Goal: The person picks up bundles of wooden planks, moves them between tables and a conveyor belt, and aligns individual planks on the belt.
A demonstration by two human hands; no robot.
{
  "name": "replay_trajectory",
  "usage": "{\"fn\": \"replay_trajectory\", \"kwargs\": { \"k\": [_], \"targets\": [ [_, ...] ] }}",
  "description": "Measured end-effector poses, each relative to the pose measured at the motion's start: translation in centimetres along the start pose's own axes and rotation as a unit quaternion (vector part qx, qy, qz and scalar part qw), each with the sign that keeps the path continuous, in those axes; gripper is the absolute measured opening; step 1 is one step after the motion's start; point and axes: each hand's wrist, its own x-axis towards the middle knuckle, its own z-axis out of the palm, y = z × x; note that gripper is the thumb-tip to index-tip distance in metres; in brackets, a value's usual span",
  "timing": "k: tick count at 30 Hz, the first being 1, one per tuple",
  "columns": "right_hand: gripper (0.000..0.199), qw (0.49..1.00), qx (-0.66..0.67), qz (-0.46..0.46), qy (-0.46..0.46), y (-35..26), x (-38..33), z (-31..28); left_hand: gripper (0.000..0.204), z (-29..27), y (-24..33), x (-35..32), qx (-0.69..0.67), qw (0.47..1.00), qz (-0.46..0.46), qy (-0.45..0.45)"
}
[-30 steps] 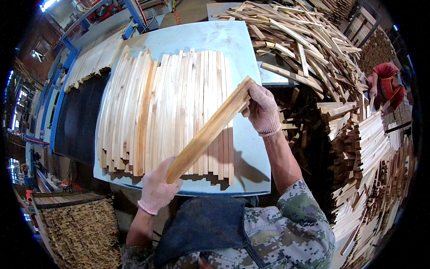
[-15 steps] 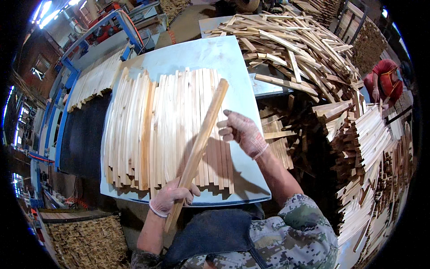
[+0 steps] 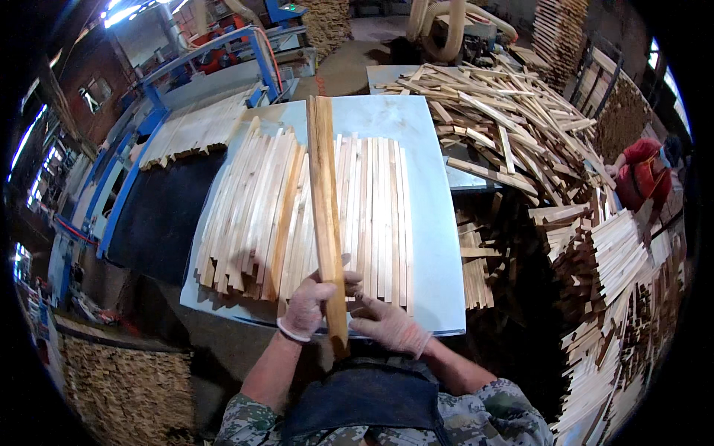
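In my gloved left hand [image 3: 303,308] is a long wooden strip [image 3: 323,171], gripped near its lower end. It stands out away from me above the table, a brownish face turned up. My gloved right hand [image 3: 390,327] is just right of the strip's lower end, its fingers apart and reaching toward it; whether the fingertips touch the wood I cannot tell. Beneath the strip, pale wooden strips [image 3: 379,223] lie side by side in a row on the light blue tabletop [image 3: 435,260]. One strip in the row is more orange than its neighbours.
A blue-framed machine [image 3: 152,97] with a dark belt [image 3: 160,208] and more strips stands left of the table. A heap of loose strips [image 3: 513,119] lies at the far right. Stacked strips [image 3: 621,245] are on the right, near a person in red [image 3: 643,175].
The held strip has swung from a rightward slant to nearly straight ahead. My right hand has come down and left to its lower end. The view has shifted.
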Motion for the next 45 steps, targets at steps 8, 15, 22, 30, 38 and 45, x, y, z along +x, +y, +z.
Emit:
{"fn": "replay_trajectory", "kwargs": {
  "k": [8,15,22,30,38,45],
  "targets": [
    [0.102,0.986,-0.064,0.013,0.15,4.0,-4.1,7.0,0.066,2.5,-5.0,-4.6,0.112,0.988,0.095,0.04],
    [0.077,0.946,0.225,0.192,-0.131,12.4,-13.4,3.1,0.042,-5.7,2.6,-6.9,-0.108,0.939,0.223,0.236],
    [0.045,0.954,0.137,0.259,-0.065,13.4,-15.1,4.1,0.024,-9.2,0.8,-10.3,-0.061,0.923,0.192,0.327],
    [0.048,0.954,-0.112,0.268,-0.081,17.3,-13.2,4.8,0.026,-11.1,-1.5,-15.5,-0.017,0.922,0.166,0.351],
    [0.041,0.933,-0.293,0.199,-0.061,19.5,-13.2,8.4,0.033,-15.7,-8.8,-19.9,0.06,0.862,0.092,0.495],
    [0.03,0.905,-0.261,0.305,-0.141,19.2,-11.6,5.8,0.041,-16.9,-11.2,-24.6,-0.078,0.846,0.026,0.526]
  ]
}}
